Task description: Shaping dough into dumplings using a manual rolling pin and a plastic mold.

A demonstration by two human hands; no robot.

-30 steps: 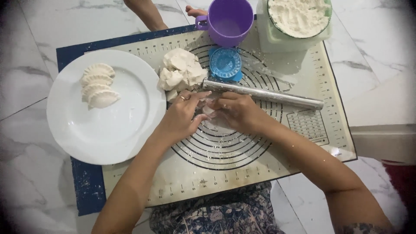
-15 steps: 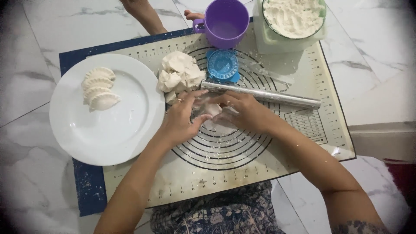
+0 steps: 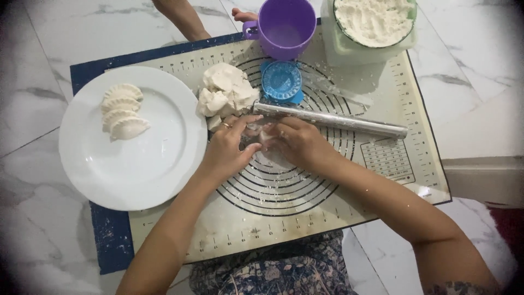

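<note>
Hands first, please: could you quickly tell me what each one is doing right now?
Left hand: fingers curled, pinching a small dough piece.
Right hand: closed around the same dough piece.

- Left hand (image 3: 228, 148) palm down, fingers curled inward, thumb stretched toward the right.
- Right hand (image 3: 297, 143) cupped, fingertips meeting the left's.
- Both forearms angled inward from below.

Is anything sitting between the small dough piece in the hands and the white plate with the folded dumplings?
Nothing visible does. The left hand and right hand pinch the small white dough piece over the ringed baking mat. The round white plate lies directly to its left; the lumpy dough mound sits farther back.
</note>
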